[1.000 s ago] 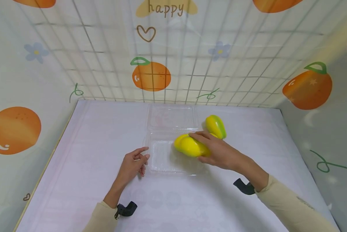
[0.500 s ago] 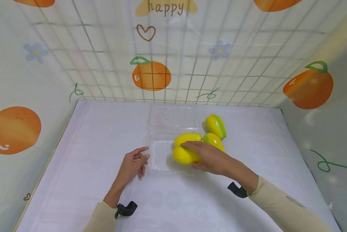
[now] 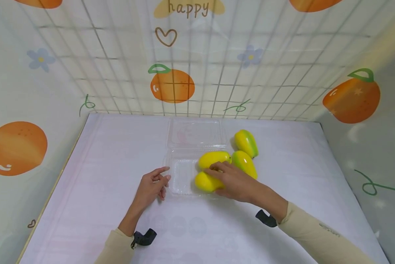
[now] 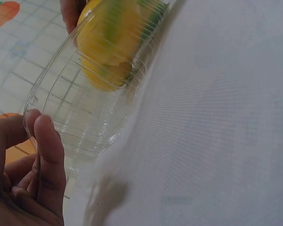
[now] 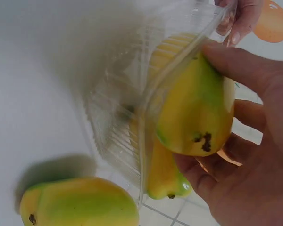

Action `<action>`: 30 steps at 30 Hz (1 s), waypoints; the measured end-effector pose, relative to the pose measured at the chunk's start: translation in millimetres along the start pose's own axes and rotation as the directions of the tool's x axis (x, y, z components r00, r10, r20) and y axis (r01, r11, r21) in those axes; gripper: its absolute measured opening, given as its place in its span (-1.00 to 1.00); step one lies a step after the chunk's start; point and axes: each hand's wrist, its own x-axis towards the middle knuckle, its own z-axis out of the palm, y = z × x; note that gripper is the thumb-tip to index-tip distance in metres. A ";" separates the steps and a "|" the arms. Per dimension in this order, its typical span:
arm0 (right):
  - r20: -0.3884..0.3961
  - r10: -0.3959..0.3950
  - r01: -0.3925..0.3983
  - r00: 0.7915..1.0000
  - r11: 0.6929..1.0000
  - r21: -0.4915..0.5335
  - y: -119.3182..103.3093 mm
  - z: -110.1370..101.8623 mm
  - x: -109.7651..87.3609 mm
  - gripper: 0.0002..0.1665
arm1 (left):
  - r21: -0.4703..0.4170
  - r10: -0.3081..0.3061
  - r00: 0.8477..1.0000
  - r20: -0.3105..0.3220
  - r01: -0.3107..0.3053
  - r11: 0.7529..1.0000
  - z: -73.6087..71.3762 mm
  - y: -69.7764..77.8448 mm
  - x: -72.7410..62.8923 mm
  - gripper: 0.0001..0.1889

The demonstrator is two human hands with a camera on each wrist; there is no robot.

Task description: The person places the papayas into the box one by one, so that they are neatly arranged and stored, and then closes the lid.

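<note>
A clear plastic clamshell box [image 3: 184,183] lies with its lid [image 3: 195,134] folded back behind it. My left hand [image 3: 154,185] pinches the box's left rim between thumb and finger, seen close in the left wrist view. Over the right part of the box, my right hand [image 3: 237,181] holds a yellow mango [image 3: 206,182], thumb on one side and fingers round the other; its green-tinged end [image 5: 195,113] shows at the rim in the right wrist view. Just behind it, another mango [image 3: 212,158] rests in the box.
Two yellow-green mangoes are at the right: the nearer one [image 3: 245,163] beside the box, the farther one [image 3: 247,142] on the white tabletop [image 3: 118,143]. A patterned curtain [image 3: 210,73] over a wire grid stands behind.
My right hand has brought the mango down and toward the front of the box, uncovering the mango behind it and the nearer one outside. The left hand stays at the rim.
</note>
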 end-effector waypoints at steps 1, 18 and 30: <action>0.000 -0.005 0.005 1.000 1.000 -0.007 0.1 0.6 0.1 -0.12 | -0.003 0.000 1.000 0.000 0.000 1.000 0.1 0.5 -0.1 -0.55; -0.022 -0.059 0.056 0.998 0.993 -0.099 0.7 3.7 -2.3 -0.21 | 0.001 -0.007 1.000 -0.004 0.007 1.000 1.0 3.4 -1.0 -0.54; 0.018 0.003 -0.001 1.000 0.998 -0.068 0.1 3.8 -3.7 -0.21 | 0.012 -0.010 1.000 -0.010 0.010 1.000 0.8 2.9 -1.1 -0.55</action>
